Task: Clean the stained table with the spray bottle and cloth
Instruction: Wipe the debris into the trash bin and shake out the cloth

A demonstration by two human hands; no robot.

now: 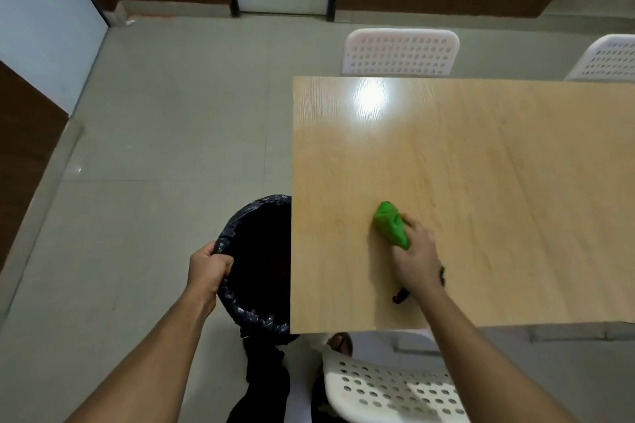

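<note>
The floor (pixel 154 134) is pale glossy tile, running to dark wood panels at the far wall. The table (pixel 481 199) is a flat rectangular top of light wood-grain laminate, smooth enough to throw back a bright glare near its far left corner. Three white plastic chairs with perforated shells stand around it: one (pixel 400 51) at the far edge, another (pixel 608 57) at the far right, and one (pixel 391 388) tucked at the near edge.

Beside the table's left edge sits a round bin (pixel 261 268) lined with a crinkled black plastic bag. The left hand (pixel 209 266) curls closed over the bin's near-left rim, fingers wrapped around the bag's folded edge.

The right hand (pixel 414 252) rests on the tabletop near its front left part, fingers closed around a bunched bright green cloth (pixel 391 223) that is pressed to the surface; the soft, wrinkled wad sticks out past the fingertips. A small dark strap (pixel 402 295) shows at the wrist.
</note>
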